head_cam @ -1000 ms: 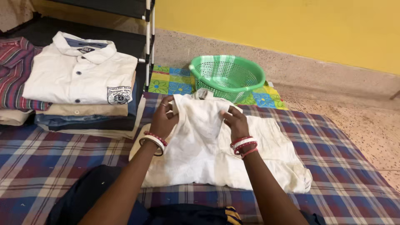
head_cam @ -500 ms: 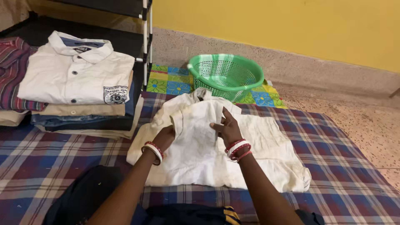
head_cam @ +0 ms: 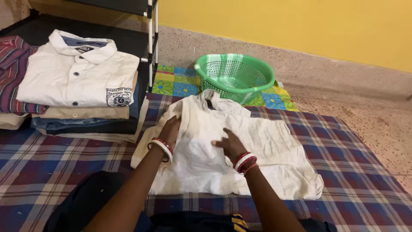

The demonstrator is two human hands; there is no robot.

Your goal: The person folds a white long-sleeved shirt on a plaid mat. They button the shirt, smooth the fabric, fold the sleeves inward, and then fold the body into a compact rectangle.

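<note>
Cream cotton shirt (head_cam: 257, 146), creased and partly folded, lies spread on the blue, red and white checked cloth mat (head_cam: 343, 141) right in front of the person, its collar pointing toward the wall. The left hand (head_cam: 171, 130) curls over the shirt's left edge, fingers closed on the fabric where a folded-in panel meets the sleeve. The right hand (head_cam: 231, 144) lies flat and open on the middle of the shirt, fingers spread, pressing the cloth and gripping nothing. Both wrists wear red and white bangles. The two hands sit apart, with the folded panel between them.

The shirt's right half spreads wide, its lower corner stopping short of the mat's right border, with bare checked cloth beyond it. Its hem runs just beyond the person's dark lap. On the left, the shirt's edge lies just beside a stack of folded clothes (head_cam: 86, 116) topped by a white buttoned shirt with a chest badge (head_cam: 77, 75); a striped red garment (head_cam: 10, 73) lies at the far left. Beyond the collar, a green perforated plastic basket (head_cam: 234, 75) stands on a bright flower-patterned sheet (head_cam: 174, 83), near the shirt. A speckled stone floor (head_cam: 377, 129) lies open to the right, under a yellow wall (head_cam: 300, 25).
</note>
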